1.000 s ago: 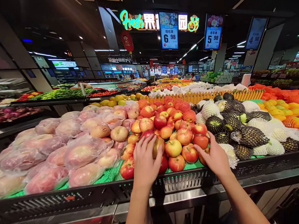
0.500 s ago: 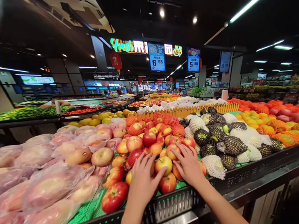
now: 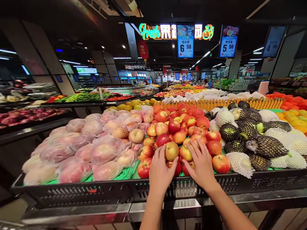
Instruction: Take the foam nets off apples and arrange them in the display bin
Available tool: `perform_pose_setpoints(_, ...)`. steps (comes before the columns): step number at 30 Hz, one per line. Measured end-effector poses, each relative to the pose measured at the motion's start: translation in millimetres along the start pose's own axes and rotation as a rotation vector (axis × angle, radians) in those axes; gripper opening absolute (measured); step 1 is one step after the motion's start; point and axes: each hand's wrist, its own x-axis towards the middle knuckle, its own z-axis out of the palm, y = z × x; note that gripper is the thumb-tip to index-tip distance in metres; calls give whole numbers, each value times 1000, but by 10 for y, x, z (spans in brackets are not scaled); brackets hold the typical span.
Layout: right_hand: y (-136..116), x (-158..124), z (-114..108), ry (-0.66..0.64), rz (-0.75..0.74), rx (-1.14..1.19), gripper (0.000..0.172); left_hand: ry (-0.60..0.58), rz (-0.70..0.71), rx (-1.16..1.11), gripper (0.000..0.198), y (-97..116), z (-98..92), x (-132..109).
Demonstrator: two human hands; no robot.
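Observation:
My left hand (image 3: 160,171) reaches over the near edge of a pile of loose red and yellow apples, its fingers spread. A dull yellow-brown apple (image 3: 172,151) sits by its fingers and thumb; whether it is lifted I cannot tell. Beside it, my right hand (image 3: 201,166) rests with fingers apart on the pile, touching a yellow-red apple (image 3: 185,153). Another red apple (image 3: 221,163) lies just right of that hand. Both palms face down, and what lies under them is hidden.
Plastic-wrapped pinkish fruit (image 3: 76,167) fills the left side. Dark and white netted fruit (image 3: 268,146) lies to the right, orange fruit (image 3: 296,120) beyond. A black slatted crate wall (image 3: 96,193) borders the front, above a metal ledge (image 3: 79,215). Price screens (image 3: 186,42) hang overhead.
The view has turned left and tilted down, showing more of the crate front and ledge. My hands have come closer together on the apples, and a yellow-brown apple now shows beside my left fingers.

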Motion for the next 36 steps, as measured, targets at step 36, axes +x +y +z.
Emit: perform_pose_setpoints(36,-8,-292,237,227,-77,-44,35,-874,364,-53,88,82,130,1450)
